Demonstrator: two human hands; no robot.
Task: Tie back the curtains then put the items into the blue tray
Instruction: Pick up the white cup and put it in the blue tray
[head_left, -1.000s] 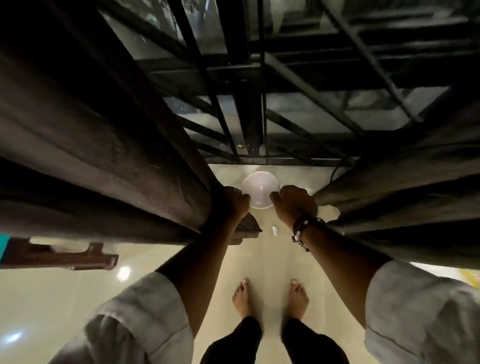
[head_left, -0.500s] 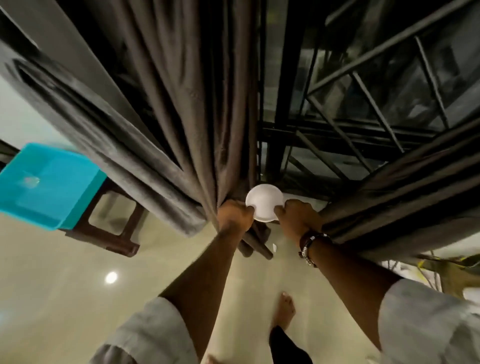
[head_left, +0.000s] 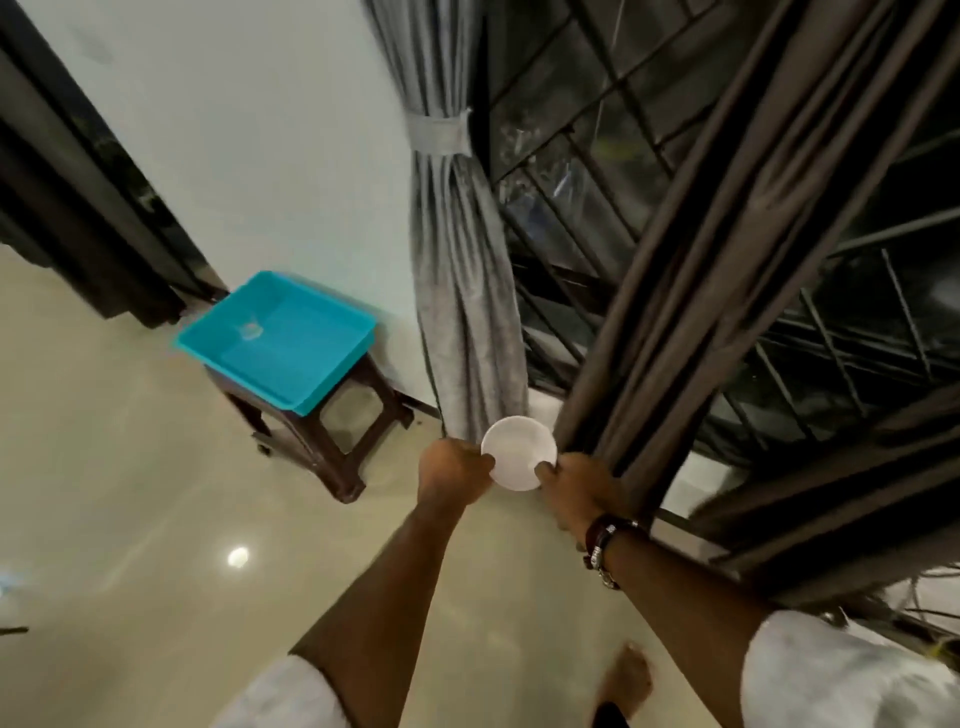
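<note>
We pinched the white bowl by its rim, left hand and right hand on opposite sides, well apart from the blue tray on the stool. The loose curtain brushing our right hand could have snagged and tipped it.

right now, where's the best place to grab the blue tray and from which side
Take the blue tray by its raised rim on two opposite edges, one hand each, coming from the open floor side. It is wide and shallow, lies flat on the stool, and its far edge looks close to the wall, so the near and side rims are probably the easiest to reach.
</note>
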